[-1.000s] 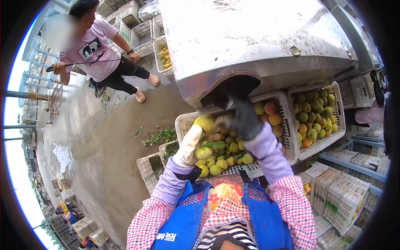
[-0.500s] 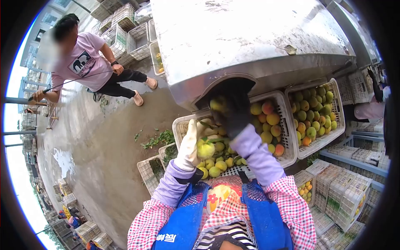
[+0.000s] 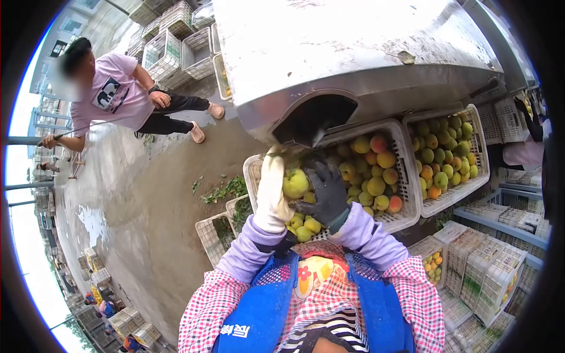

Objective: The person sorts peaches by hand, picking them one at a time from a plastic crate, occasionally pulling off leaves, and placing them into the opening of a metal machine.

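Above a white plastic crate (image 3: 412,182) of yellow-green and reddish fruit, both my hands are close together. My left hand (image 3: 273,191), in a white glove, curls around the left side of a yellow-green fruit (image 3: 295,183). On that fruit's right side is my right hand (image 3: 322,188), in a dark glove, with its fingers bent around it. More fruit (image 3: 305,229) lies below my hands inside the crate. A dark opening (image 3: 315,117) in a metal machine (image 3: 376,88) sits just beyond them.
A second fruit crate (image 3: 450,203) stands to the right. A person (image 3: 115,94) in a pink shirt stands at upper left, holding a thin rod. Stacked crates (image 3: 482,265) are at lower right, and leaves (image 3: 226,191) lie on the wet ground.
My right hand has come back from the machine's opening, down and left, to the fruit beside my left hand. The person at upper left has shifted slightly.
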